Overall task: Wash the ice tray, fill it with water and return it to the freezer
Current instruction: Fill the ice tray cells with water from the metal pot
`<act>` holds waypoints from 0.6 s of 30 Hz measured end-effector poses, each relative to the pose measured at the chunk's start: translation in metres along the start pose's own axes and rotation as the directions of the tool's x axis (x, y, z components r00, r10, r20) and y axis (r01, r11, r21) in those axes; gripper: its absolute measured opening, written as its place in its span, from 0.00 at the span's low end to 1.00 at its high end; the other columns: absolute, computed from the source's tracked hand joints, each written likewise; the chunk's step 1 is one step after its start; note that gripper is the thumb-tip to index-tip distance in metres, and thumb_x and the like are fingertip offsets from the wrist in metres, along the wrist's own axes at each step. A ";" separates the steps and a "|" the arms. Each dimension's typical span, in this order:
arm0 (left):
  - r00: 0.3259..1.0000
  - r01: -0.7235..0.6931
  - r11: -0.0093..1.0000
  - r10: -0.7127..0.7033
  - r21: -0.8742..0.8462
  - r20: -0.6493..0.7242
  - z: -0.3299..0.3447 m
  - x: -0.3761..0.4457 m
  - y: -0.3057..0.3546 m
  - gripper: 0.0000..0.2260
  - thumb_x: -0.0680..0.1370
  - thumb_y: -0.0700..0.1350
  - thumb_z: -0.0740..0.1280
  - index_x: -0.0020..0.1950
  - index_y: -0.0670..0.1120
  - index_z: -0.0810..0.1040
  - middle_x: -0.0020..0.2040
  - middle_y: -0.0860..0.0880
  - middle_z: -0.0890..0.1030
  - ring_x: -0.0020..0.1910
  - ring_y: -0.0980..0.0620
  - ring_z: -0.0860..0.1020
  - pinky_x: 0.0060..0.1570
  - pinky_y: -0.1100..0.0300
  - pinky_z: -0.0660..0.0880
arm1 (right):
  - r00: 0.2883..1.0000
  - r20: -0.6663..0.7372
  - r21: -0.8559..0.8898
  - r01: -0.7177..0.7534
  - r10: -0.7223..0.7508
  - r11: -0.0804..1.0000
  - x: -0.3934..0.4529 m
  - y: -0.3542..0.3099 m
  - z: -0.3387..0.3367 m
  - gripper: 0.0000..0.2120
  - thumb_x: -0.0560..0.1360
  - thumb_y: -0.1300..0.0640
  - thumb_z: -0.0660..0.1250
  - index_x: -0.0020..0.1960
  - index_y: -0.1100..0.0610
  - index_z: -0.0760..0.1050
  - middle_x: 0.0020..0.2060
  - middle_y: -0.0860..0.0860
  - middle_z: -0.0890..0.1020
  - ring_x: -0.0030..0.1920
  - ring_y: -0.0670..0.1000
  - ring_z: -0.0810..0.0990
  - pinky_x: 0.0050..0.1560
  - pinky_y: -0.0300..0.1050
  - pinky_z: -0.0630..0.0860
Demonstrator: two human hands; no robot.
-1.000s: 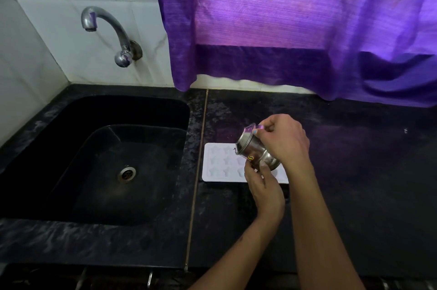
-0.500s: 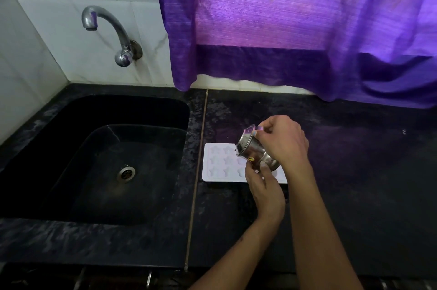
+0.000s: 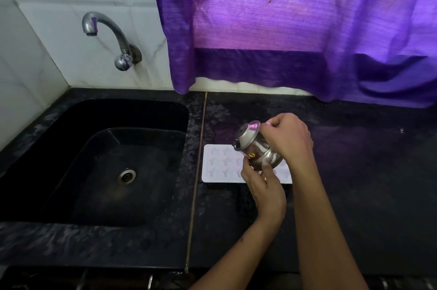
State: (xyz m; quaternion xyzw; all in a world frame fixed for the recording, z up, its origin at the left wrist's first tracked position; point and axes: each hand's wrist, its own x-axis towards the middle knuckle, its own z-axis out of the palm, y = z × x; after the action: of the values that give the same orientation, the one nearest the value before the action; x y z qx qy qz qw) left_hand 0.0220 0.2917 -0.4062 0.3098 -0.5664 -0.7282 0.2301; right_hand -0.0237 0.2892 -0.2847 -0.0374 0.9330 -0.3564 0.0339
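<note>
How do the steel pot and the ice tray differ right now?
The steel pot is shiny, rounded metal; the ice tray is flat, white, with star-shaped cells. The pot is held tilted in the air by the left hand and right hand; the tray lies flat on the counter. Both sit right of the sink.

The ice tray's (image 3: 222, 164) right end hides behind both hands and the tilted steel pot (image 3: 256, 148), perhaps pouring.
</note>
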 end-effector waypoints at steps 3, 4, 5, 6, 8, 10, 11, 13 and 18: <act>1.000 0.004 1.000 -0.004 -0.003 -0.006 -0.002 0.001 0.002 0.21 0.82 0.43 0.58 0.75 0.46 0.60 0.66 0.52 0.65 0.54 0.67 0.70 0.47 0.81 0.66 | 1.000 0.015 0.015 0.015 -0.016 1.000 -0.001 -0.004 0.002 0.06 0.73 0.54 0.64 0.44 0.52 0.80 0.42 0.48 0.81 0.43 0.51 0.77 0.38 0.42 0.68; 1.000 0.011 1.000 -0.011 -0.014 -0.011 -0.003 0.001 0.004 0.21 0.82 0.43 0.58 0.75 0.45 0.60 0.66 0.51 0.65 0.53 0.66 0.71 0.44 0.82 0.67 | 1.000 0.021 0.011 0.023 -0.023 1.000 -0.002 -0.006 0.003 0.05 0.73 0.54 0.64 0.44 0.52 0.79 0.42 0.48 0.81 0.44 0.52 0.78 0.41 0.43 0.69; 1.000 0.018 1.000 -0.018 -0.023 -0.017 -0.003 0.002 0.005 0.21 0.82 0.43 0.58 0.75 0.45 0.60 0.67 0.49 0.65 0.53 0.63 0.71 0.42 0.82 0.67 | 0.999 0.027 0.004 0.033 -0.033 0.999 -0.002 -0.008 0.005 0.05 0.73 0.54 0.64 0.44 0.51 0.79 0.42 0.48 0.81 0.45 0.52 0.78 0.43 0.44 0.70; 0.999 0.019 0.999 -0.020 -0.031 -0.028 -0.004 0.003 0.005 0.21 0.82 0.43 0.58 0.75 0.45 0.60 0.67 0.49 0.66 0.55 0.61 0.71 0.42 0.82 0.68 | 0.999 0.030 -0.006 0.044 -0.044 0.999 -0.003 -0.010 0.007 0.05 0.73 0.55 0.64 0.44 0.51 0.79 0.42 0.49 0.81 0.45 0.53 0.78 0.43 0.44 0.70; 0.999 0.017 0.999 -0.019 -0.035 -0.046 -0.007 0.006 0.007 0.21 0.82 0.45 0.58 0.75 0.46 0.61 0.68 0.49 0.67 0.58 0.56 0.72 0.47 0.77 0.70 | 0.997 0.027 -0.032 0.069 -0.068 0.997 -0.004 -0.014 0.010 0.06 0.74 0.56 0.64 0.46 0.51 0.80 0.43 0.49 0.81 0.46 0.53 0.78 0.44 0.44 0.68; 0.998 0.034 0.998 -0.036 -0.053 -0.051 -0.009 0.010 0.005 0.21 0.82 0.48 0.58 0.75 0.49 0.61 0.68 0.50 0.69 0.62 0.55 0.73 0.58 0.65 0.71 | 0.995 0.022 -0.064 0.093 -0.092 0.994 -0.005 -0.018 0.015 0.07 0.75 0.55 0.63 0.48 0.50 0.80 0.44 0.49 0.82 0.47 0.54 0.78 0.44 0.44 0.68; 0.997 0.056 0.996 -0.059 -0.067 -0.044 -0.010 0.012 0.002 0.21 0.82 0.49 0.58 0.75 0.50 0.61 0.68 0.50 0.70 0.63 0.54 0.73 0.63 0.58 0.71 | 0.995 0.021 -0.077 0.103 -0.102 0.992 -0.005 -0.019 0.017 0.08 0.76 0.55 0.63 0.48 0.50 0.81 0.45 0.49 0.82 0.48 0.54 0.79 0.44 0.44 0.69; 0.995 0.084 0.992 -0.089 -0.095 -0.042 -0.011 0.015 -0.002 0.21 0.82 0.51 0.58 0.74 0.52 0.61 0.68 0.49 0.71 0.63 0.51 0.74 0.65 0.49 0.70 | 0.993 0.025 -0.100 0.120 -0.118 0.988 -0.004 -0.021 0.022 0.07 0.77 0.54 0.63 0.49 0.50 0.80 0.46 0.49 0.82 0.48 0.54 0.79 0.44 0.44 0.69; 0.990 0.132 0.983 -0.136 -0.130 -0.024 -0.013 0.021 -0.007 0.23 0.78 0.56 0.59 0.72 0.55 0.63 0.67 0.46 0.73 0.61 0.48 0.76 0.64 0.44 0.71 | 0.989 0.039 -0.146 0.146 -0.142 0.979 -0.005 -0.026 0.029 0.06 0.77 0.56 0.65 0.51 0.52 0.80 0.47 0.50 0.82 0.48 0.53 0.79 0.43 0.44 0.69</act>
State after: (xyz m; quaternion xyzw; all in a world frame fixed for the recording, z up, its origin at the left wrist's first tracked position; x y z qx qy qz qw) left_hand 0.0161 0.2702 -0.4195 0.3436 -0.4927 -0.7716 0.2093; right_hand -0.0150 0.2518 -0.2887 -0.1121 0.9512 -0.2870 0.0183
